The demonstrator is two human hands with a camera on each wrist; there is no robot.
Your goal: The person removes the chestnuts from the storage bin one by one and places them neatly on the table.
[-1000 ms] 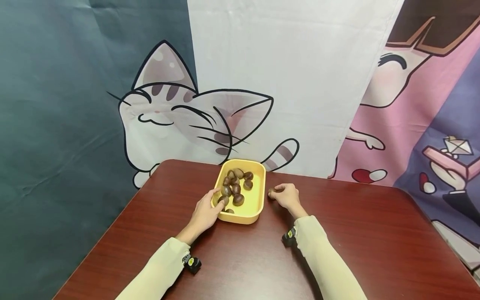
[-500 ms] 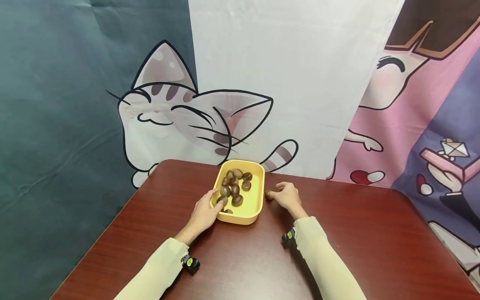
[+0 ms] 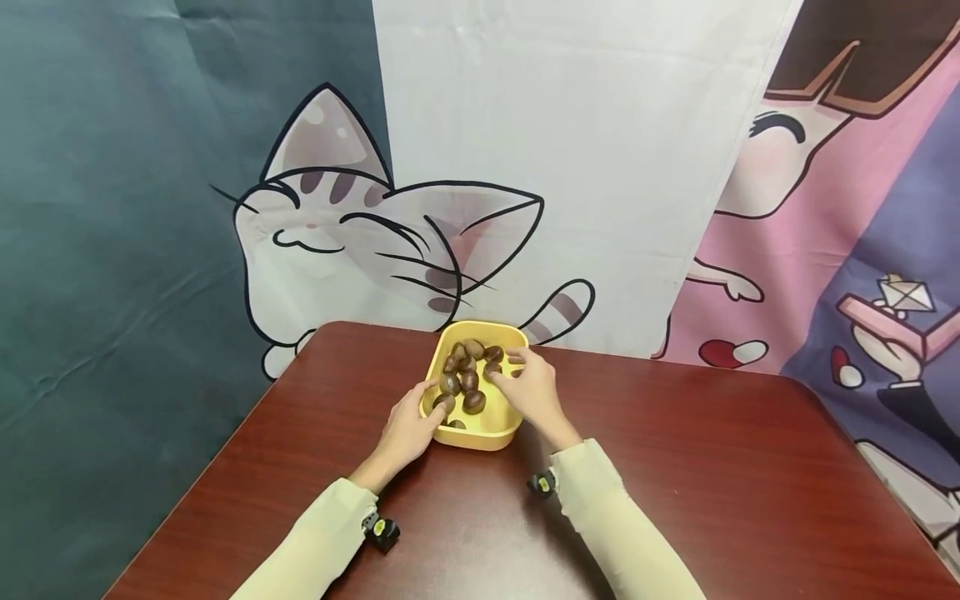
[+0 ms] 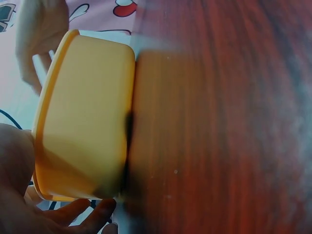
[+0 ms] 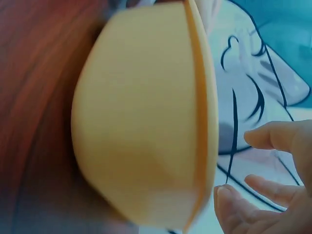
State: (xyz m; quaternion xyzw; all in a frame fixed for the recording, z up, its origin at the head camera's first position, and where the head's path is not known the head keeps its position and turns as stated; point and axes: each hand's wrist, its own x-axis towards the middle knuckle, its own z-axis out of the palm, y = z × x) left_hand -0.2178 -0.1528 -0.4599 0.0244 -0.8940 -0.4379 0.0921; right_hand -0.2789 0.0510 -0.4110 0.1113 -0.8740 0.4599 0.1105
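A yellow plastic box (image 3: 491,440) on the table holds several brown chestnuts (image 3: 474,402), mostly along its left side and back. My left hand (image 3: 405,429) grips the box's near left corner, thumb over the rim and fingers along the outer wall. In the left wrist view, those fingers (image 4: 73,212) lie against the box's end. Above the right part of the box is my right hand (image 3: 534,392), its fingers spread. In the right wrist view, the thumb and fingers (image 5: 273,136) stand apart beyond the rim with nothing between them. Part of a chestnut shows beneath this hand.
The box stands near the far edge of a reddish-brown wooden table (image 3: 712,467). Behind the table hangs a cloth backdrop (image 3: 615,167) with a cartoon cat and figure. A small black camera sits on each wrist.
My right hand has lifted a chestnut from the table right of the box, moved left over the box and let it go. The left hand keeps its hold on the corner.
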